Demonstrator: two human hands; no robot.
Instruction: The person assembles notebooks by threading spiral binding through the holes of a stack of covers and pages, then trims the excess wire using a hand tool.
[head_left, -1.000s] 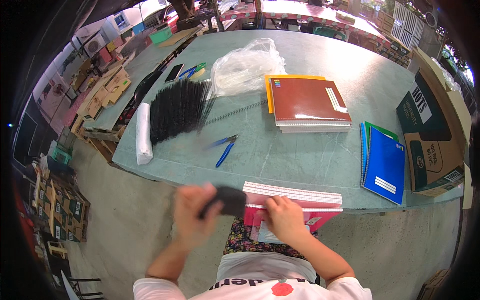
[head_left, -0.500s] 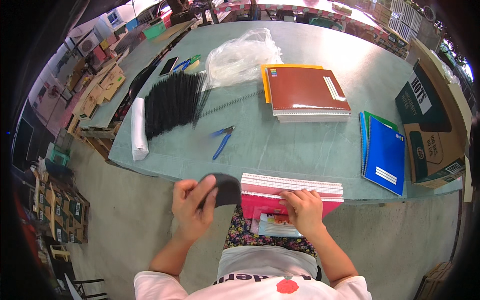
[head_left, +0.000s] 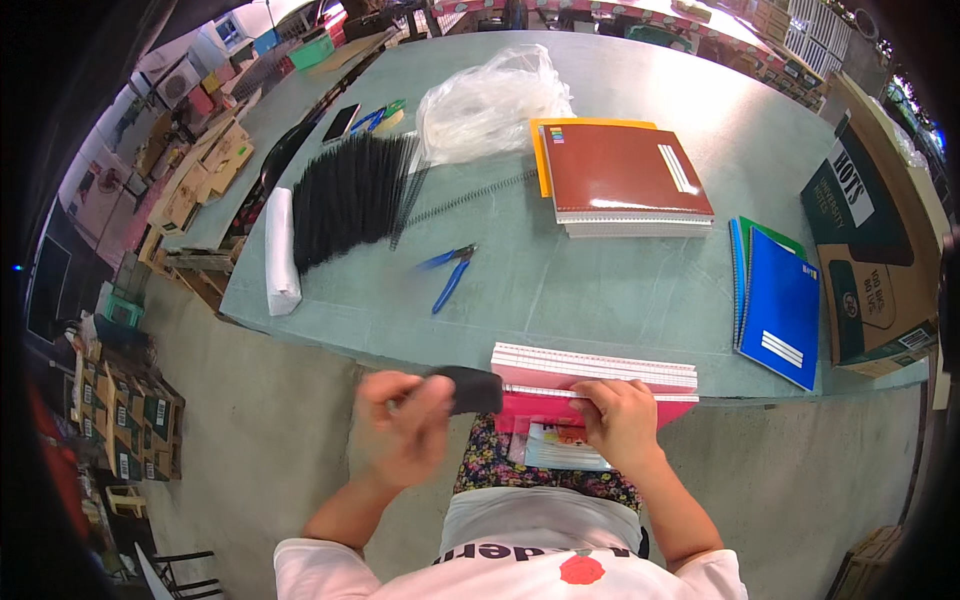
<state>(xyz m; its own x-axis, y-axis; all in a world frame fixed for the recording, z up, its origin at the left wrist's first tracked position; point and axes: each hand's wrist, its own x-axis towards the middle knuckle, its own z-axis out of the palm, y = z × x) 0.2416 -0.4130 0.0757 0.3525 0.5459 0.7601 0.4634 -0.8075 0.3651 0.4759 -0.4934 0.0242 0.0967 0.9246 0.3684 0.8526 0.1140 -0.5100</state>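
My left hand [head_left: 405,425], smeared by motion, holds a dark, curved, band-like thing [head_left: 474,391], whose kind I cannot make out. Its far end meets the left end of a pink-covered notebook [head_left: 540,406]. Along that notebook's upper edge the page block shows, and my right hand [head_left: 622,415] pinches this edge with thumb and fingers. Just behind, against the table's front edge, stand more pink notebooks [head_left: 600,363] with punched white page edges. Cutting pliers with blue handles [head_left: 451,284] lie on the table beyond my left hand.
On the green table [head_left: 560,290] lie many black spiral coils [head_left: 345,200], a white roll [head_left: 282,255], a clear plastic bag [head_left: 490,105], brown notebooks [head_left: 630,170], blue notebooks [head_left: 780,305], and a phone [head_left: 342,122]. A cardboard box [head_left: 870,250] stands at the right edge.
My left hand has moved right, bringing the dark thing up against the pink notebook's left end. The right hand keeps its pinch on the edge. The whole view has shifted slightly.
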